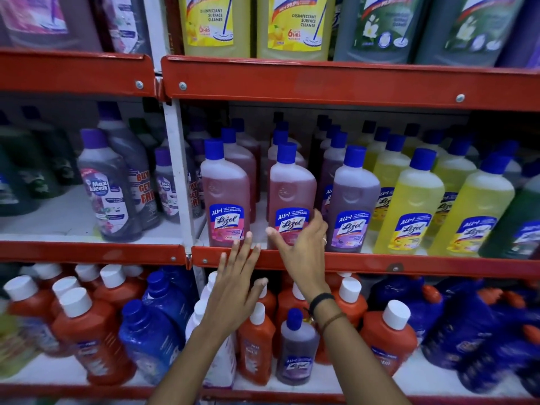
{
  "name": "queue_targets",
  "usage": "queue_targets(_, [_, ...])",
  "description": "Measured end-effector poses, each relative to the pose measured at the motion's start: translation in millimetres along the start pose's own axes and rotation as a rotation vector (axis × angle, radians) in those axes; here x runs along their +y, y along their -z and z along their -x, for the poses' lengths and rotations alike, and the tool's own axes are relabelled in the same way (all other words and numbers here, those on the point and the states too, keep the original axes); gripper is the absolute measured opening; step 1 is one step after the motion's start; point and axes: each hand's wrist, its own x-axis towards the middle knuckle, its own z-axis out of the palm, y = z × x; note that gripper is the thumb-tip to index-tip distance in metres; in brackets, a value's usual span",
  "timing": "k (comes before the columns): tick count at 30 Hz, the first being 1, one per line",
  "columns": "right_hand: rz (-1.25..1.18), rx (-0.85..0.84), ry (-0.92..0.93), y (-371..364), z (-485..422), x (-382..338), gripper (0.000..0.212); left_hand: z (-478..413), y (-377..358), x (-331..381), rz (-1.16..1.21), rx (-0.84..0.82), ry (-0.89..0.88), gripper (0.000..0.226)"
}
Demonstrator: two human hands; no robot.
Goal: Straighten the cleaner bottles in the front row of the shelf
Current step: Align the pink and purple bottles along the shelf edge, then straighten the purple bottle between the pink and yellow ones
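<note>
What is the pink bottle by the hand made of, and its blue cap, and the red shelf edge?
The pink bottle looks like see-through plastic: the coloured liquid shows through its cloudy wall. Its blue cap seems to be solid, smooth plastic, as nothing shows through it. The red shelf edge is probably painted metal: it is glossy, with screws in it and scuffed patches.

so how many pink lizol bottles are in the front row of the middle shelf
2. One pink bottle stands left, beside the white upright; the second pink bottle is right of it, at the right hand. More pink ones stand behind, partly hidden.
</note>
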Motion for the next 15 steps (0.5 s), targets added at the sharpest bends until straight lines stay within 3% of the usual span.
queue_targets(3, [-0.487,-0.023,-0.102,13,8,11,0.079,-14,11,23,0.487,0.034,0.068,0.07])
queue_targets(5, [-0.558,-0.036,-0.099,22,9,15,0.057,-28,11,27,0.7,-0.01,0.182,0.078])
queue_targets(7, [-0.593,-0.032,-0.077,23,7,22,0.051,-40,12,28,0.851,-0.078,0.283,0.079])
queue_targets(9, [-0.603,-0.041,-0.066,19,6,29,0.052,-46,14,28,0.932,-0.123,0.331,0.079])
queue_targets(13, [-0.673,-0.091,-0.09,18,3,33,0.033,-51,19,30,0.976,-0.192,0.35,0.08])
queue_targets(15, [-0.707,-0.101,-0.084,20,3,32,0.039,-52,21,30,0.991,-0.216,0.359,0.079])
